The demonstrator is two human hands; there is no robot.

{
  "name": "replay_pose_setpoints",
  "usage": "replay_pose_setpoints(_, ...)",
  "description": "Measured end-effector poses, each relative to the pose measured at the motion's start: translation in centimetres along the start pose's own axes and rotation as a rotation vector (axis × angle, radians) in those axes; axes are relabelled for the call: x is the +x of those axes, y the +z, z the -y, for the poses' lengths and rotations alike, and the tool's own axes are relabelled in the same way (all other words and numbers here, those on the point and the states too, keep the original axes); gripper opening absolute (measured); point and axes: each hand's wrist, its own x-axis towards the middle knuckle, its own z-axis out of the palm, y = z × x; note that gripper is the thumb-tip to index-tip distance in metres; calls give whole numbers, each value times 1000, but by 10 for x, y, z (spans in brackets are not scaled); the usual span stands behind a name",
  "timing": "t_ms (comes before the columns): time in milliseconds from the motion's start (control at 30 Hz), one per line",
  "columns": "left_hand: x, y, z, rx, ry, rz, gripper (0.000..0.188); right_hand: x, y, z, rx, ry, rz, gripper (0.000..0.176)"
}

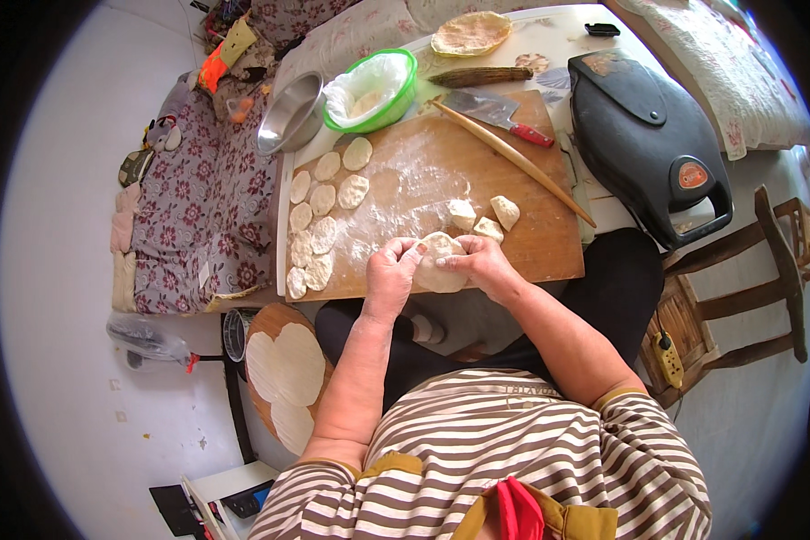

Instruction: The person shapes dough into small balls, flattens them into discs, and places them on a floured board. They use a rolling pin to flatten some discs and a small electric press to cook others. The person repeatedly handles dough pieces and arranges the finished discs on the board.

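Observation:
Between my two hands is a flattened round of dough (443, 266), above the near edge of a floured wooden board (418, 155). My left hand (393, 270) pinches its left rim with thumb and fingers. On the right side, my right hand (484, 264) grips the rim, the thumb lying on the upper face. Just beyond my right hand sit three lumps of dough (505, 212). Several small flattened dough discs (322, 200) lie along the board's left side, some touching or overlapping. Flour is smeared across the board's middle.
A thin rolling pin (513, 162) slants across the board's right side beside a red-handled cleaver (489, 111). Behind stand a steel bowl (290, 115) and a lined green basin (405, 91). A black electric griddle (638, 128) is at right. Large dough sheets (287, 368) rest lower left.

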Motion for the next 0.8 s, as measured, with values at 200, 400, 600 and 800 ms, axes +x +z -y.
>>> replay_pose_setpoints(200, -3, -5, 5, 3, 1, -35, 18, -2, 8, 3, -24, -115, -50, 25)
replay_pose_setpoints(400, -12, 16, -23, -137, 24, -3, 18, -3, -1, 3, -116, -83, -17, 23)
replay_pose_setpoints(600, -8, 3, -11, 57, -3, 15, 19, -9, 3, 15, -105, -79, -47, 20)
replay_pose_setpoints(800, -9, 12, -15, -20, 102, 7, 25, -7, -3, 15, -200, -111, -1, 26)
